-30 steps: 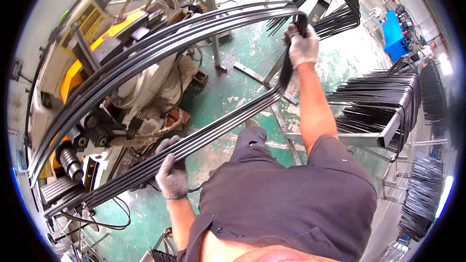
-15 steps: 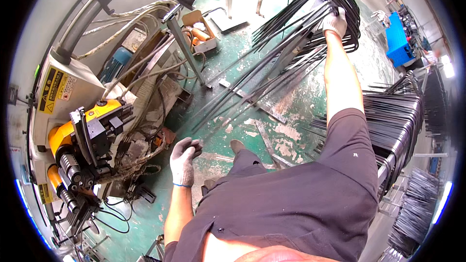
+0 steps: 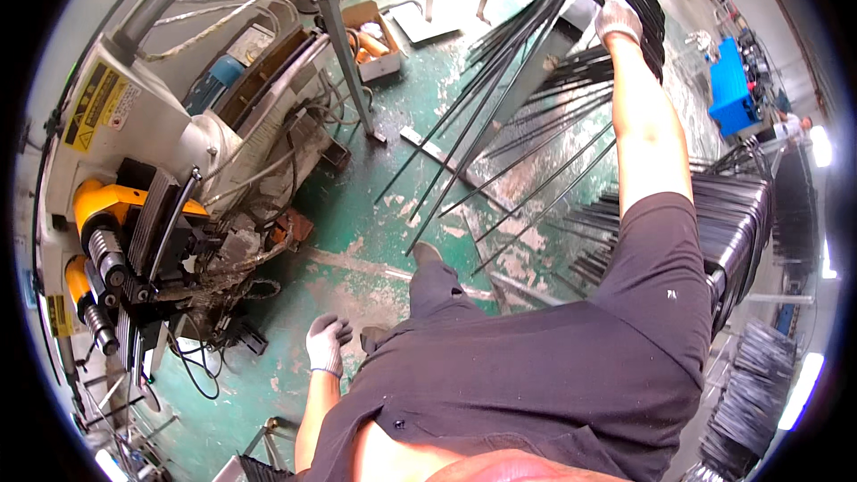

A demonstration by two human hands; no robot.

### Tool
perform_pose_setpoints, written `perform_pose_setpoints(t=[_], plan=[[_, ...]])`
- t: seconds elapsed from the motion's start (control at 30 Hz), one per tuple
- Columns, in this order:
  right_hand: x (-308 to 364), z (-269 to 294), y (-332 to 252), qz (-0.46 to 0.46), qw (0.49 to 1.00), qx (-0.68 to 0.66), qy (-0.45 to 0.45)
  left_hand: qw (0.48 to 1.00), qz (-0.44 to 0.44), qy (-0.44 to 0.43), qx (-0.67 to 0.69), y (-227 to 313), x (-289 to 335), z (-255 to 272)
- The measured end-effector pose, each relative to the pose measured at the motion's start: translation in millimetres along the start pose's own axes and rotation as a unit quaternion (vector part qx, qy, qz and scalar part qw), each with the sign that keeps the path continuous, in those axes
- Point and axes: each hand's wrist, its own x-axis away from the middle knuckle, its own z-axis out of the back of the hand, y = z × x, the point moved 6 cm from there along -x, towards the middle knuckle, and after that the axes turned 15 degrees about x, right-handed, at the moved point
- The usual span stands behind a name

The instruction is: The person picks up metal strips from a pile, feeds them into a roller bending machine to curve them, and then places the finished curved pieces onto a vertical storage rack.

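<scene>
My right hand (image 3: 618, 18), in a pale glove, reaches far out at the upper right, its fingers closed round bent black metal rods (image 3: 522, 31) near their curved ends. The rods hang over a grey metal rack beam (image 3: 527, 76), and their straight legs fan out down to the left above the floor. How many rods the fingers grip is hidden. My left hand (image 3: 328, 341), in a pale glove with dark fingertips, is held low beside my body. Its fingers curl in, with nothing seen in them.
A machine with yellow-and-black tooling (image 3: 134, 205) stands at the left, hoses and cables about it. Beyond it are a cardboard box (image 3: 379, 62) and a steel post (image 3: 344, 58). More bent rods (image 3: 728, 214) hang at my right. A blue bin (image 3: 732, 89) sits further off.
My right hand has moved farther away along the rack with the rods, whose blurred legs now show sharply. My left hand has dropped lower. The whole view has shifted slightly.
</scene>
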Motion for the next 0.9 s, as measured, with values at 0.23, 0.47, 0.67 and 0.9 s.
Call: perform_pose_setpoints(t=[0.23,0.47,0.67,0.9], plan=[[-45.9,-20.4,13.0,-0.056,0.997,-0.036,-0.045,0.995,-0.025,0.052,0.087,-6.1,-10.6,-15.0],[0.0,-8.3,-2.7,0.012,0.975,-0.085,0.204,0.988,-0.116,-0.078,-0.072,28.7,44.7,-86.8],[205.4,-94.8,-64.7,0.016,0.924,-0.100,0.369,0.960,-0.182,0.083,-0.195,2.9,83.0,1.2],[625.7,-157.3,-271.6,0.382,0.819,-0.234,-0.359,0.919,-0.278,0.239,-0.146,-8.6,160.2,163.5]])
